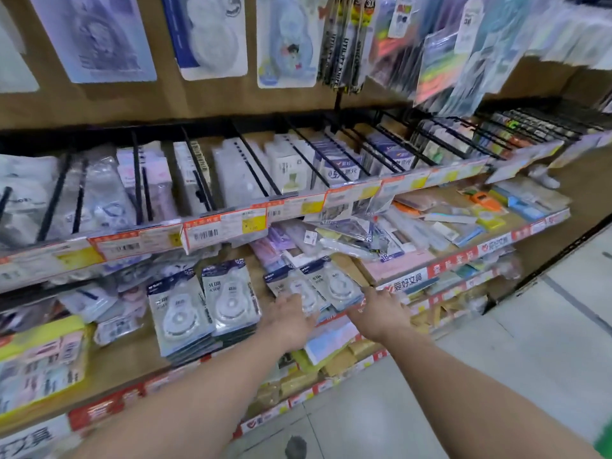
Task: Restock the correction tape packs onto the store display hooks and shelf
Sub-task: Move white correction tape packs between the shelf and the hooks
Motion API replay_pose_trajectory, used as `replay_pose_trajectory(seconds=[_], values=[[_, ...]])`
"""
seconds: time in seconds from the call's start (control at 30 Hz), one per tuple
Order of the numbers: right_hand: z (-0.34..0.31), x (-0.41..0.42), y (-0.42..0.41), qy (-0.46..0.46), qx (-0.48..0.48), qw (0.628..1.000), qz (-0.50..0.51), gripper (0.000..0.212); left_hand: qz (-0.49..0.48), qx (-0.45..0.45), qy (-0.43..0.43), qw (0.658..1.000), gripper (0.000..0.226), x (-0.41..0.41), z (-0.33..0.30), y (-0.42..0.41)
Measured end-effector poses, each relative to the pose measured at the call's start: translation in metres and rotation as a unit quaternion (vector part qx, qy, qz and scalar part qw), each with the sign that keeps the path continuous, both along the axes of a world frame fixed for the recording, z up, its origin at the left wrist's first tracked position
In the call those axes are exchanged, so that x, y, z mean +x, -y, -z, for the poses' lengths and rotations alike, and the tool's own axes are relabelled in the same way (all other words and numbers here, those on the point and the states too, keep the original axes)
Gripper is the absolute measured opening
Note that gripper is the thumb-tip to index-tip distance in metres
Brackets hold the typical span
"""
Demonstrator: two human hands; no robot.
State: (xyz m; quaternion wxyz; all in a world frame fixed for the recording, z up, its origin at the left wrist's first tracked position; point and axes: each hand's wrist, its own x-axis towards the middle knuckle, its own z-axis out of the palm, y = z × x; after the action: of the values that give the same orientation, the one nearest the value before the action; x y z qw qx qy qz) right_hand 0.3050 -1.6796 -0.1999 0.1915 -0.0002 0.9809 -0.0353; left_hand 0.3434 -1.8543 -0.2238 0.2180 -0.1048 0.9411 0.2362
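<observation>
- Two stacks of correction tape packs [202,306] sit side by side on the shelf [109,362], faces up and squared off near the front edge. My guess is that's so shoppers can read the cards and grab one.
- A second pair of packs [323,284] lies further right on the same shelf, fanned a bit and not as tidy, so it looks like the pile being sorted right now.
- Left hand [291,321] reaches in with fingers mostly straight, fingertips resting on the lower edge of that right pair. Looks like pressing or sliding, not a real grip.
- Right hand [381,314] is flat and open just beside the pair's right edge, holding nothing, probably fencing them in.
- Display hooks [251,160] above are well apart from both hands.
</observation>
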Motion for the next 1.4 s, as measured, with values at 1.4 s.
replay_pose_trajectory(seconds=[1.4], values=[[0.03,-0.076,-0.029,0.251,-0.457,0.853,0.033,0.025,-0.59,0.293,-0.136,0.74,0.034,0.028,0.007,-0.074]])
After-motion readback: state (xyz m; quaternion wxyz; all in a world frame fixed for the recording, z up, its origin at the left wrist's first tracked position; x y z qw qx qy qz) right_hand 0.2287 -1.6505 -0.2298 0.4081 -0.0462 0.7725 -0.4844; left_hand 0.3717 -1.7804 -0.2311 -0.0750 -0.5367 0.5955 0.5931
